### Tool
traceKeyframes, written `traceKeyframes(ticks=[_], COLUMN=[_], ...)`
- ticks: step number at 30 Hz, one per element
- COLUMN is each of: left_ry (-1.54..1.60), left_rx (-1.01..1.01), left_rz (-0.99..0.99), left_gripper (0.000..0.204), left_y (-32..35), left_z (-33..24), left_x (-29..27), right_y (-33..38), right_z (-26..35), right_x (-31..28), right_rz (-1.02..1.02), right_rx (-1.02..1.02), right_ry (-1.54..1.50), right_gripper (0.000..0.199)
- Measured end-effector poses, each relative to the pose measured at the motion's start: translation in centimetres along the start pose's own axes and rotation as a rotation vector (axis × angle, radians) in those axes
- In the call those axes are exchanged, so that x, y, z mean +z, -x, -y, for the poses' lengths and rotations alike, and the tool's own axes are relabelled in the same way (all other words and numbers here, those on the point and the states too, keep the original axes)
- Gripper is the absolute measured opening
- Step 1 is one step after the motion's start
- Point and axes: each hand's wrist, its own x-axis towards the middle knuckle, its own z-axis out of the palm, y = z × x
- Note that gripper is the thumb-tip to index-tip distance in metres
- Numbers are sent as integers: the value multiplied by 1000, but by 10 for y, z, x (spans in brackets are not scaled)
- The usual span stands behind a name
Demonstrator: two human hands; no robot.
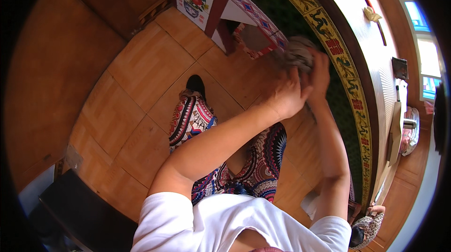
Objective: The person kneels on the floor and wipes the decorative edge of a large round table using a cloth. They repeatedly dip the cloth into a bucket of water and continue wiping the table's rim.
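Cloth: a grey-brown cloth (299, 54), crumpled into a bundle, sits toward 2 o'clock from the centre of view, off the floor and in front of the dark green band (286, 10); whether it touches that band I cannot tell.
Cloth's direction: its upper bulk juts toward 11 o'clock, away from the fingers; the lower part sits among them. Blur and folding leave no firm long axis.
Right hand: the right hand (320, 74) lies at the cloth's 4 o'clock, fingers bent around that side and gripping it.
Left hand: the left hand (287, 96) lies at the cloth's 6 to 7 o'clock, fingers partly curled and reaching to its lower edge; whether they pinch it I cannot tell.
Forearms: the left one slants in from 7 o'clock, crossing above the patterned trousers (188, 118); the right one rises from 5 o'clock, alongside the green band.
Near edges: at the cloth's 10 o'clock is a pink-and-blue trim (249, 3); at its 2 o'clock, past some green, curves a yellow tile border (346, 69).
Open room: tiled floor (141, 78) spreads from the cloth's 8 to 9 o'clock, out to a brown wooden cabinet (56, 59). Toward 4 o'clock the right forearm fills the way.
Outer rim: a black seat (89, 212) at 8 o'clock of the view; another person (370, 226) at 4 o'clock, well apart from the cloth.
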Motion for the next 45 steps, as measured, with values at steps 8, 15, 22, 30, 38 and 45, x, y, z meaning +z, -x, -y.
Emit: traceKeyframes(ticks=[8,15,22,30,38,45], left_ry=[915,826,580,387,258,209], left_rx=[54,60,161,-81,100,100], left_rz=[-182,-424,-865,-1192,-1366,-1336], left_gripper=[84,57,61,75,70,65], left_y=[-14,-15,-51,-151,-170,-175], left_z=[-12,-12,-25,7,48,73], left_x=[10,10,-5,-38,-69,-54], right_y=[19,-37,-81,-81,-73,-65], right_z=[17,-32,-95,-115,-132,-147], right_x=[-86,-145,-145,-149,-185,-205], right_rz=[122,41,121,187,292,353], right_rx=[-95,-393,-86,-74,-266,-241], right_ry=[35,157,-263,-265,477,406], right_gripper=[50,63,69,69,52,47])
